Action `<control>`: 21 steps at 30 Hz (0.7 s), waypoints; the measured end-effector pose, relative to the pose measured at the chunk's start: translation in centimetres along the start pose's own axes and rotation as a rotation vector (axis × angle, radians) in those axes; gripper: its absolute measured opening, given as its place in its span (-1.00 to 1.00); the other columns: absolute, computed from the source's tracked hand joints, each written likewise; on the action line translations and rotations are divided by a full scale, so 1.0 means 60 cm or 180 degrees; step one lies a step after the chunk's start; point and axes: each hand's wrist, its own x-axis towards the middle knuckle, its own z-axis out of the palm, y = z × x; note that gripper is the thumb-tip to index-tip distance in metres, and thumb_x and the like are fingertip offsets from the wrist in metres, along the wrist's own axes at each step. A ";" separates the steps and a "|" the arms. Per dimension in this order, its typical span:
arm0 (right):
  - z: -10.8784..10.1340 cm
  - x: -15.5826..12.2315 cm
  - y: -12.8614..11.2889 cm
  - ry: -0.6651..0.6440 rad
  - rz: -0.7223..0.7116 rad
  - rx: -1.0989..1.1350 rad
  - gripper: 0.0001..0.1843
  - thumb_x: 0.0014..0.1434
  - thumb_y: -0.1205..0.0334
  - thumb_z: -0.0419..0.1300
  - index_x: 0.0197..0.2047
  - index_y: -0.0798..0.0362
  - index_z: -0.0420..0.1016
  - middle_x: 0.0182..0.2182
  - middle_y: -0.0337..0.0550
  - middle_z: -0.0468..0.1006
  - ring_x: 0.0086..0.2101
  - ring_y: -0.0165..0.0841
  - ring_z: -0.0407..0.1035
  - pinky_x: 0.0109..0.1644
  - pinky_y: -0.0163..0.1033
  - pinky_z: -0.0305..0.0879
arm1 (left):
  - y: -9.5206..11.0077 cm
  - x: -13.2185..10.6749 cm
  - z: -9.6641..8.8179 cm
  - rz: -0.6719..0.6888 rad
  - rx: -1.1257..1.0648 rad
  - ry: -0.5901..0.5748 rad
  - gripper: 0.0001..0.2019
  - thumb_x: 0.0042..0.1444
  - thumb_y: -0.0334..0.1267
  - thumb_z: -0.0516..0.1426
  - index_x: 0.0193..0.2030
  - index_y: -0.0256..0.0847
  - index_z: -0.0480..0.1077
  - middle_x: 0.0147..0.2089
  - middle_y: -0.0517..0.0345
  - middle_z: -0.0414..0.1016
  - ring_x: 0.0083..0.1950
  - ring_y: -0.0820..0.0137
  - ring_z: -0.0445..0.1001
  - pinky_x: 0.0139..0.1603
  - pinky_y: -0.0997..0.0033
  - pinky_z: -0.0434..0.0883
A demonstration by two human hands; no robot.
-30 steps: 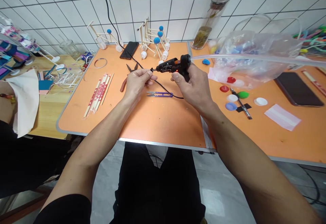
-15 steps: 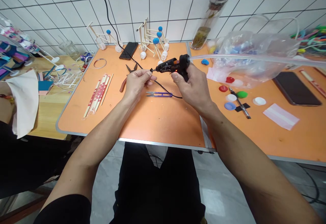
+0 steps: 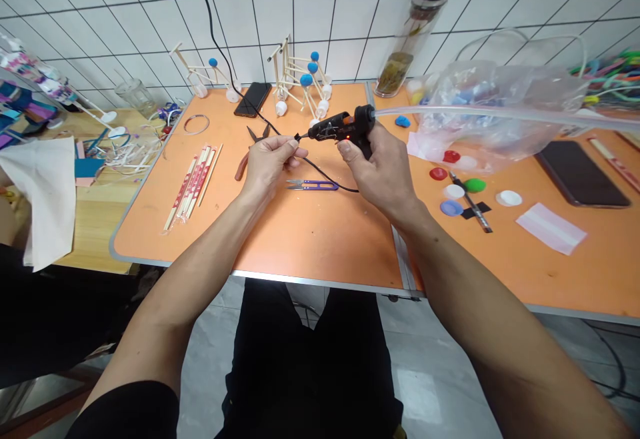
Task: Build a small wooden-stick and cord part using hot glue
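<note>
My right hand (image 3: 383,166) is wrapped round the grip of a black hot glue gun (image 3: 334,127), its red light lit and a long clear glue stick (image 3: 450,116) sticking out of its back. The nozzle points left at a small black piece (image 3: 297,137), which my left hand (image 3: 271,162) pinches between thumb and fingertips. Whether nozzle and piece touch, I cannot tell. Below the hands lie purple thread snips (image 3: 320,186). Pliers with reddish handles (image 3: 242,166) lie partly behind my left hand.
Stick frames with blue and white caps (image 3: 300,82) stand by the wall near a phone (image 3: 253,99). Wrapped chopsticks (image 3: 193,182) lie left. A glass bottle (image 3: 417,32), plastic bag (image 3: 495,116), bottle caps (image 3: 453,208) and second phone (image 3: 583,174) are right. Another person sits at far left.
The glue gun in my right hand has shifted very slightly to the right, its nozzle drawing a little away from the black piece. My left hand stays in place.
</note>
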 end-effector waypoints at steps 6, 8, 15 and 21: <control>-0.003 -0.001 -0.009 -0.0039 0.0133 0.0029 -0.23 0.57 -0.56 0.05 0.28 -0.06 0.62 -0.18 -0.04 0.73 -0.14 0.00 0.66 0.07 0.17 0.62 | -0.004 0.003 -0.003 0.0033 -0.0054 -0.0062 -0.84 0.33 -0.30 0.46 -0.28 -0.22 0.66 -0.32 0.10 0.78 -0.48 0.55 0.52 -0.37 0.55 0.49; -0.004 0.000 -0.013 -0.0061 0.0173 0.0041 -0.24 0.56 -0.56 0.08 0.27 -0.06 0.63 -0.18 -0.03 0.73 -0.14 0.01 0.65 0.06 0.16 0.61 | -0.004 0.003 -0.002 0.0033 -0.0063 -0.0056 -0.84 0.32 -0.30 0.47 -0.27 -0.22 0.65 -0.33 0.10 0.78 -0.48 0.55 0.52 -0.37 0.55 0.49; -0.007 0.000 -0.020 -0.0073 0.0234 0.0049 -0.27 0.56 -0.54 0.11 0.23 -0.07 0.65 -0.16 -0.01 0.74 -0.12 0.02 0.66 0.08 0.17 0.61 | -0.004 0.002 -0.002 0.0030 -0.0083 -0.0065 -0.86 0.35 -0.33 0.44 -0.27 -0.23 0.65 -0.33 0.10 0.78 -0.48 0.54 0.52 -0.38 0.54 0.48; -0.006 0.000 -0.023 -0.0178 0.0252 0.0071 -0.32 0.55 -0.50 0.15 0.22 -0.09 0.66 -0.16 -0.03 0.73 -0.08 0.04 0.67 0.11 0.17 0.62 | -0.002 0.002 -0.002 0.0004 -0.0098 -0.0034 -0.86 0.37 -0.34 0.43 -0.26 -0.23 0.65 -0.34 0.11 0.77 -0.48 0.55 0.52 -0.37 0.55 0.47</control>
